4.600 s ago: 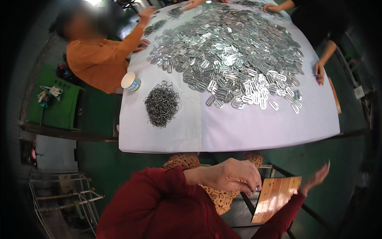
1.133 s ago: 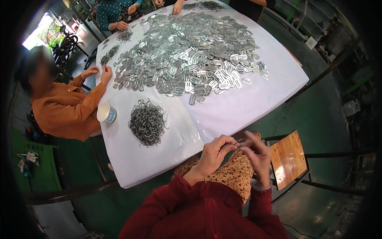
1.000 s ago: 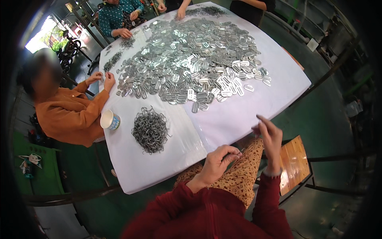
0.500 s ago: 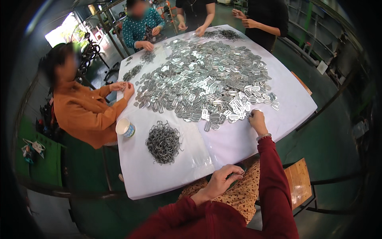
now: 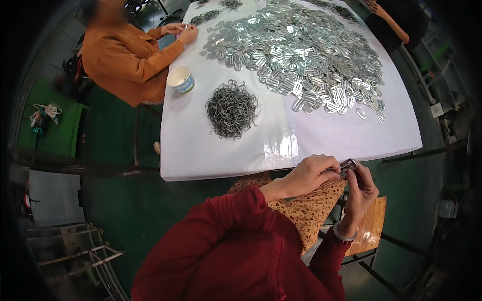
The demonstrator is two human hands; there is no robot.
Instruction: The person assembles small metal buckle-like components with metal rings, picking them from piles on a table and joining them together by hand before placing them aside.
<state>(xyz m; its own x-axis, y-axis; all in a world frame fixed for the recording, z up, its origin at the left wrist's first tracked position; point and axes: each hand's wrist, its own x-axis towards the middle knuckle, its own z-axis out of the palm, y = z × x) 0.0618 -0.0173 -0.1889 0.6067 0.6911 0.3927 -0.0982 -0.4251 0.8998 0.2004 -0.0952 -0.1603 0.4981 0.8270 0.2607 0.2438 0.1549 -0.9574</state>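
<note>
Just past the table's near edge, above my lap, my two hands meet. In my right hand (image 5: pixel 363 193) a small oval slotted metal plate (image 5: pixel 348 164) is pinched upright between thumb and fingers. My left hand (image 5: pixel 317 171) is closed in a pinch against the left side of that plate; whatever is inside its fingertips is hidden. A wide heap of similar silvery slotted plates (image 5: pixel 301 55) covers the far part of the table. Nearer, to the left, lies a round pile of dark bent wire hooks (image 5: pixel 232 109).
The white-covered table (image 5: pixel 346 138) lies before me. A paper cup (image 5: pixel 181 80) stands near its left edge. A co-worker in an orange jacket (image 5: pixel 125 55) works at the left, another in black (image 5: pixel 389 22) at the far right. A wooden stool (image 5: pixel 370 228) is beside my right forearm.
My right hand has come back from the heap's near edge with a slotted plate and met my left hand. The view has tilted down, so the table sits higher in it.
</note>
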